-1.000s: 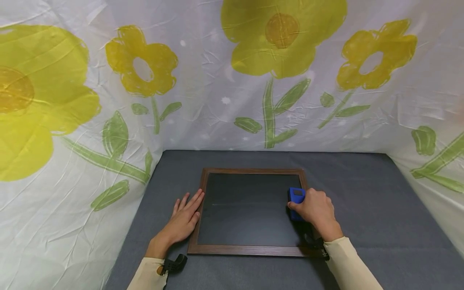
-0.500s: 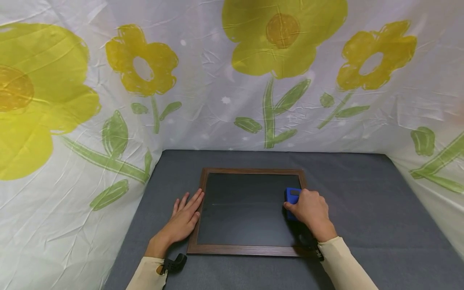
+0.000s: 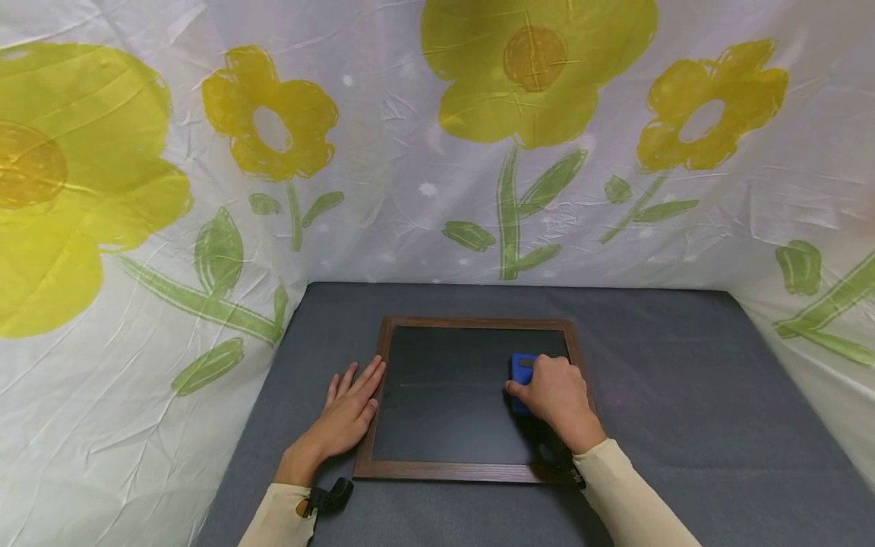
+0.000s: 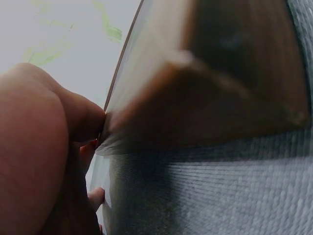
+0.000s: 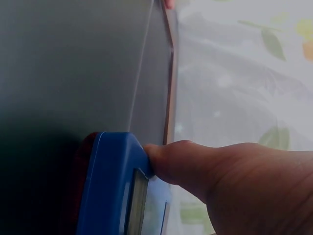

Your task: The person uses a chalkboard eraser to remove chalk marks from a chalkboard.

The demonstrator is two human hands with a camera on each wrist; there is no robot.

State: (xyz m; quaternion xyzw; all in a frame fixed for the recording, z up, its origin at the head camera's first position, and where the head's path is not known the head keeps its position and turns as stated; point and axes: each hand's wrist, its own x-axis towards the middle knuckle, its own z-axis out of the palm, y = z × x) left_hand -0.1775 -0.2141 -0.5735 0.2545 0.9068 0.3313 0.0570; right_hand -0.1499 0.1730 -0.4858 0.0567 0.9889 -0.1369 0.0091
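A blackboard point(image 3: 451, 425) in a brown wooden frame lies flat on the grey table. My right hand point(image 3: 560, 391) grips a blue board eraser point(image 3: 522, 370) on the right part of the black surface. In the right wrist view the thumb presses the near side of the eraser point(image 5: 110, 181), whose dark underside faces the board. My left hand point(image 3: 345, 418) lies with straight fingers along the frame's left edge, fingertips on the wood. The left wrist view shows that hand point(image 4: 39, 147) beside a corner of the wooden frame point(image 4: 161, 112).
A thin pale line crosses the board point(image 5: 139, 73). The grey cloth table point(image 3: 683, 380) extends around it. A white curtain point(image 3: 383, 213) with yellow flowers rises behind and at both sides. Black straps with cameras circle both wrists.
My right hand has slid the blue eraser leftward across the board, away from the right frame edge. The left hand has stayed in place on the frame.
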